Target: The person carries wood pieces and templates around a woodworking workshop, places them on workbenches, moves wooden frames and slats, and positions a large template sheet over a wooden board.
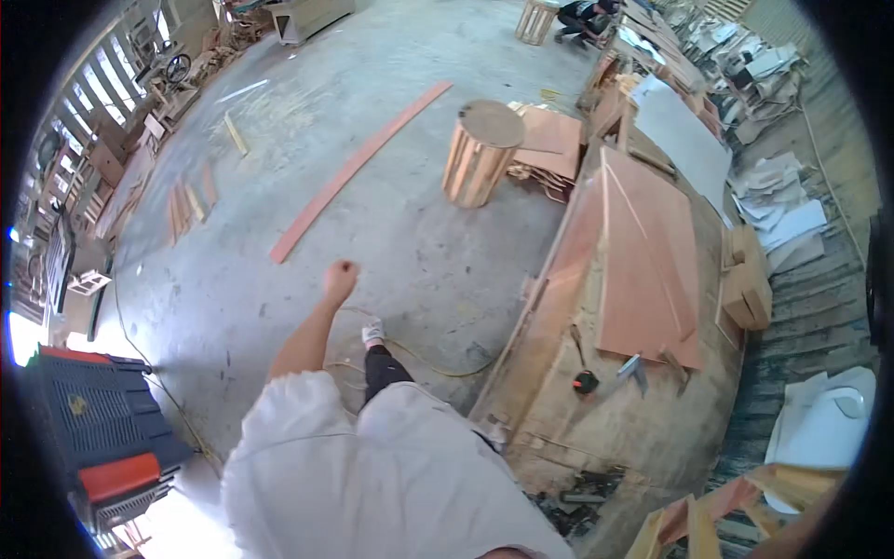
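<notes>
Head view: the concrete floor [391, 242] is grey, smooth and dusty. The counter [666, 415] is a worn timber surface carrying a thin, flat reddish panel [624, 279]. The long plank [358, 172], narrow and straight, lies on the floor near the left hand [342, 279] but apart from it. Expected handling: fairly light, stiff across its width, prone to flex lengthwise; take hold at mid-length, by both edges. At lower right, the wooden frame [731, 497], of pale and reddish strips, sits just beside the right forearm; likely rigid, best held by one strip. Left grip: narrow, fingers curled, no object visible. Right grip: outside the picture; state cannot be told.
</notes>
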{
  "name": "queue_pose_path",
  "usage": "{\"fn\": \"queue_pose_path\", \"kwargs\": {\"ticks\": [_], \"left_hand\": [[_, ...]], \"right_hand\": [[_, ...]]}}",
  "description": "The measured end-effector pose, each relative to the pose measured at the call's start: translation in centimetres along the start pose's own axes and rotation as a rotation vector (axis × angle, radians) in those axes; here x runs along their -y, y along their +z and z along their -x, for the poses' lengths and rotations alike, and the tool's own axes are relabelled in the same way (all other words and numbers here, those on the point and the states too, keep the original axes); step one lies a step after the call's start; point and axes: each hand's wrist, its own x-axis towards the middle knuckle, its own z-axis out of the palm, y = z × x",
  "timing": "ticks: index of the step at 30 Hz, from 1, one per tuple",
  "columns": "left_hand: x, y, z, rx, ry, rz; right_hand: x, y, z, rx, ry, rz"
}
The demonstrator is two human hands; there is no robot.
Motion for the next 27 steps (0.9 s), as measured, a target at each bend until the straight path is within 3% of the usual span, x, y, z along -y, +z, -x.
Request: {"fn": "queue_pose_path", "kwargs": {"ticks": [1, 4, 7, 11, 15, 18, 20, 23, 25, 27], "left_hand": [[6.0, -1.9, -0.7, -0.183, -0.144, 0.089], [13.3, -6.0, -0.1, -0.371, -0.305, -0.050], [15.7, -6.5, -1.4, -0.349, -0.372, -0.091], [9.5, -0.9, -10.7, -0.037, -0.464, 0.200], [1.8, 2.1, -15.4, 0.149, -0.372, 0.522], [0.2, -0.4, -16.4, 0.170, -0.359, 0.673], [-2.6, 0.2, -15.3, 0.304, -0.309, 0.665], [1.7, -6.5, -19.1, 0.234, -0.265, 0.580], [6.2, -11.5, -21.5, 0.095, -0.336, 0.595], [11.9, -17.2, -22.5, -0.198, -0.482, 0.643]], "right_hand": [[1.4, 1.8, 1.1, 0.032, -0.019, -0.004], [5.0, 5.8, 4.6, 0.105, -0.069, -0.008], [9.0, 9.5, 9.4, 0.166, -0.114, -0.006], [16.3, 11.2, 16.8, 0.168, -0.191, -0.001], [21.3, 8.5, 21.7, 0.096, -0.271, 0.021], [24.1, 17.9, 24.1, 0.239, -0.320, -0.039], [24.7, 21.5, 24.6, 0.307, -0.341, -0.059], [26.1, 36.2, 29.3, 0.533, -0.354, -0.113], [25.8, 43.8, 32.3, 0.646, -0.347, -0.135], [26.8, 52.3, 36.2, 0.778, -0.359, -0.160]]}}
